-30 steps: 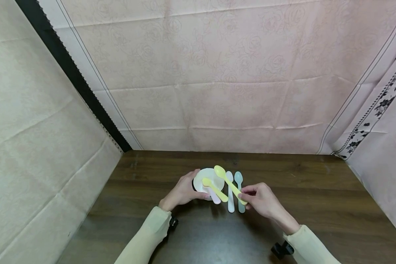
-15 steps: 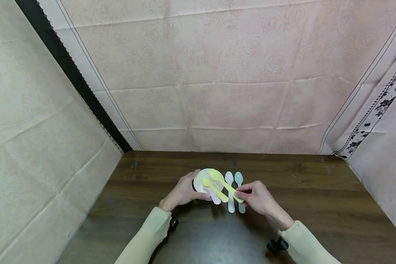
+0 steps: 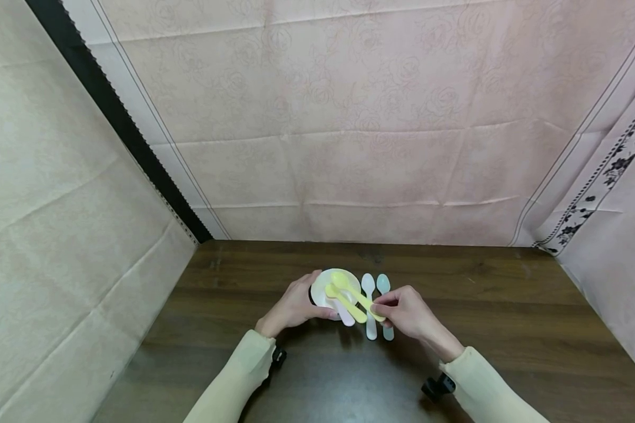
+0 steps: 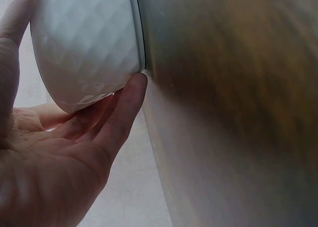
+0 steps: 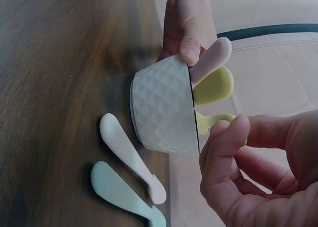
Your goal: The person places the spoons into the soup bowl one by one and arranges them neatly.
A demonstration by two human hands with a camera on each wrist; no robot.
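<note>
My left hand (image 3: 294, 304) grips the side of a white bowl (image 3: 318, 292) with a diamond-patterned wall, thumb near its rim. In the left wrist view, the fingers curve around the bowl (image 4: 87, 43) down to its base. My right hand (image 3: 411, 317) pinches the handle end of a yellow spoon (image 3: 356, 294), whose head lies over the bowl's opening. Another yellow spoon (image 3: 356, 312) and a pale pink spoon (image 5: 212, 59) lean in the bowl, handles sticking out past the rim. Their lower ends are hidden by the wall in the right wrist view.
Right of the bowl, a white spoon (image 3: 371, 330) and a mint green spoon (image 3: 383, 284) lie side by side on the dark wooden table (image 3: 254, 264). Pale cloth (image 3: 349, 117) hangs behind and at both sides.
My right hand has moved left with the yellow spoon, bringing its head from beyond the bowl's right edge to over the opening. The left hand and bowl have stayed in place.
</note>
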